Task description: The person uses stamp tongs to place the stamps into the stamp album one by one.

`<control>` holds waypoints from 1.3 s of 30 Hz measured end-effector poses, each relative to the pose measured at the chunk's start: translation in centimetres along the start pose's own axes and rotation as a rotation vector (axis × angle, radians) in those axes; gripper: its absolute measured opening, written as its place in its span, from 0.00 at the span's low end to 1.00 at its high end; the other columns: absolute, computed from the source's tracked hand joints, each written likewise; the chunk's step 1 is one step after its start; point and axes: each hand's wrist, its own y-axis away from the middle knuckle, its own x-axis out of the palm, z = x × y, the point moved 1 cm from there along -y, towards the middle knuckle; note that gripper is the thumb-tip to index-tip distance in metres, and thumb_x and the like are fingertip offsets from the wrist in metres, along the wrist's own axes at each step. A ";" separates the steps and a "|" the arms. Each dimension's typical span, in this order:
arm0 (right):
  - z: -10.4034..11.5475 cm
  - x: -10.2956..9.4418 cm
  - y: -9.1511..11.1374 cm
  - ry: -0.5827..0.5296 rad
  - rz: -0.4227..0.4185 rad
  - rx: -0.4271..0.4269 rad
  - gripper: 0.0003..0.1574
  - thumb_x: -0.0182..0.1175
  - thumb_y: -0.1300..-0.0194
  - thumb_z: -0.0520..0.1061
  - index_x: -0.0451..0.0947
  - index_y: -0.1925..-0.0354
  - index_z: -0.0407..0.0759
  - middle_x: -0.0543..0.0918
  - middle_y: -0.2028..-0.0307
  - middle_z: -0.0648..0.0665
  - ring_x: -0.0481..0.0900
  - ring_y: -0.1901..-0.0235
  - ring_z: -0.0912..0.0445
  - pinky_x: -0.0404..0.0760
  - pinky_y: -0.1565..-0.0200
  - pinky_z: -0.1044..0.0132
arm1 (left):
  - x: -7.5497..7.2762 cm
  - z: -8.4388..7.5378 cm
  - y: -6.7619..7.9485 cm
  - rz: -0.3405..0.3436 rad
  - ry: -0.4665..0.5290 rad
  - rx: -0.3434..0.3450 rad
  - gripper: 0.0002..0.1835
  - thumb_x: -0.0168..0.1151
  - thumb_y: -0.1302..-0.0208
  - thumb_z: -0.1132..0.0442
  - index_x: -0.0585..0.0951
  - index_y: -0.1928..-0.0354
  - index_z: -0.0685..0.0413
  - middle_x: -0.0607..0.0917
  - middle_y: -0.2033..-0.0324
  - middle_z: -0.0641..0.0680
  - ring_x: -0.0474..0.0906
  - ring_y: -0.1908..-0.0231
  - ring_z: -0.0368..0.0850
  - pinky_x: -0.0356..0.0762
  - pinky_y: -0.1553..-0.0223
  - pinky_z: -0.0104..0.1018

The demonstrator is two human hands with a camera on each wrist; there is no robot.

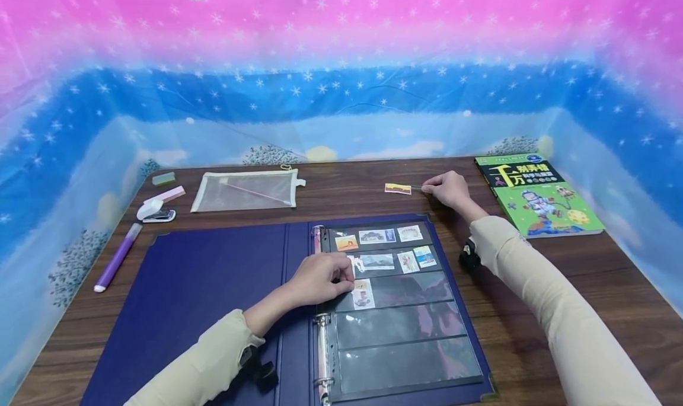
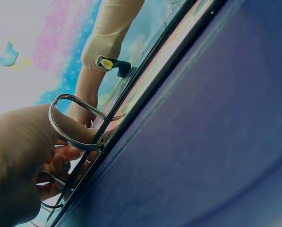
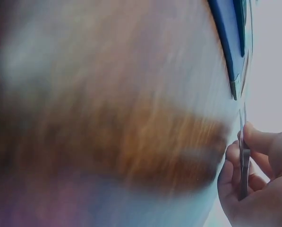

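A dark blue ring-bound stamp album [image 1: 224, 287] lies open, its black page [image 1: 400, 320] holding several stamps in clear pocket rows. Over the page's left side rests my left hand [image 1: 320, 278], fingers loosely curled and thumb apart from the index finger, beside a stamp [image 1: 364, 294] in the third row. In the left wrist view, a metal binder ring [image 2: 60, 118] stands in front of this hand. My right hand [image 1: 449, 189] pinches metal tweezers [image 3: 244, 170] beyond the album. The tweezers' tips are right at a loose yellow and red stamp [image 1: 398, 188].
A green book [image 1: 549, 201] lies at the right. Behind the album is a mesh zip pouch [image 1: 245, 191]. Along the left are a purple marker [image 1: 120, 258], a white stapler [image 1: 155, 211], a pink and white block [image 1: 168, 194] and a green block [image 1: 163, 179].
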 end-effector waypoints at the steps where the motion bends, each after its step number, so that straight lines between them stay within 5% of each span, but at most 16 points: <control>1: -0.1 0.0 0.1 -0.006 0.011 0.003 0.18 0.57 0.35 0.51 0.84 0.56 0.42 0.84 0.55 0.37 0.78 0.54 0.45 0.74 0.53 0.53 | 0.0 0.0 0.0 -0.002 -0.001 -0.001 0.08 0.68 0.49 0.59 0.77 0.79 0.41 0.76 0.80 0.40 0.66 0.79 0.30 0.61 0.73 0.25; 9: -0.1 0.0 0.6 -0.055 0.071 0.013 0.17 0.60 0.37 0.52 0.84 0.58 0.42 0.85 0.67 0.40 0.76 0.70 0.54 0.71 0.70 0.66 | 0.2 -0.3 0.0 0.013 0.016 0.004 0.08 0.67 0.48 0.59 0.77 0.78 0.41 0.76 0.79 0.41 0.65 0.79 0.30 0.62 0.73 0.25; 17: 0.2 0.3 1.0 -0.135 0.103 0.056 0.16 0.61 0.38 0.50 0.84 0.59 0.40 0.83 0.68 0.41 0.74 0.69 0.53 0.70 0.70 0.66 | 0.4 -0.6 -0.1 0.021 0.018 0.004 0.07 0.67 0.47 0.59 0.78 0.77 0.42 0.77 0.79 0.41 0.65 0.79 0.30 0.62 0.74 0.25; 23: 0.9 -0.6 2.5 -0.222 0.127 0.065 0.18 0.61 0.38 0.50 0.83 0.56 0.39 0.84 0.58 0.37 0.78 0.61 0.50 0.75 0.61 0.62 | 0.5 -0.7 -0.2 0.025 0.022 0.014 0.06 0.67 0.47 0.59 0.78 0.77 0.41 0.77 0.79 0.41 0.64 0.80 0.29 0.62 0.73 0.25; 27: 2.1 -1.7 4.4 -0.245 0.191 -0.007 0.19 0.60 0.38 0.49 0.82 0.54 0.38 0.83 0.51 0.36 0.80 0.54 0.48 0.79 0.53 0.57 | 0.4 -0.5 -0.2 0.018 0.018 0.008 0.06 0.67 0.47 0.59 0.78 0.77 0.41 0.76 0.80 0.40 0.64 0.80 0.29 0.61 0.73 0.25; 34: 3.1 -1.4 8.5 -0.196 0.323 -0.152 0.13 0.62 0.41 0.43 0.84 0.60 0.36 0.85 0.61 0.38 0.76 0.72 0.57 0.75 0.68 0.66 | 0.3 -0.2 -0.2 0.013 0.011 0.000 0.06 0.66 0.47 0.59 0.78 0.76 0.41 0.75 0.81 0.40 0.63 0.81 0.29 0.62 0.73 0.25; 39: 2.5 -0.1 10.6 -0.115 0.378 -0.265 0.10 0.63 0.42 0.42 0.86 0.65 0.37 0.86 0.62 0.38 0.77 0.70 0.63 0.75 0.66 0.68 | 0.2 0.0 -0.1 0.005 0.008 -0.007 0.05 0.66 0.47 0.59 0.78 0.76 0.41 0.75 0.81 0.40 0.63 0.81 0.29 0.62 0.73 0.26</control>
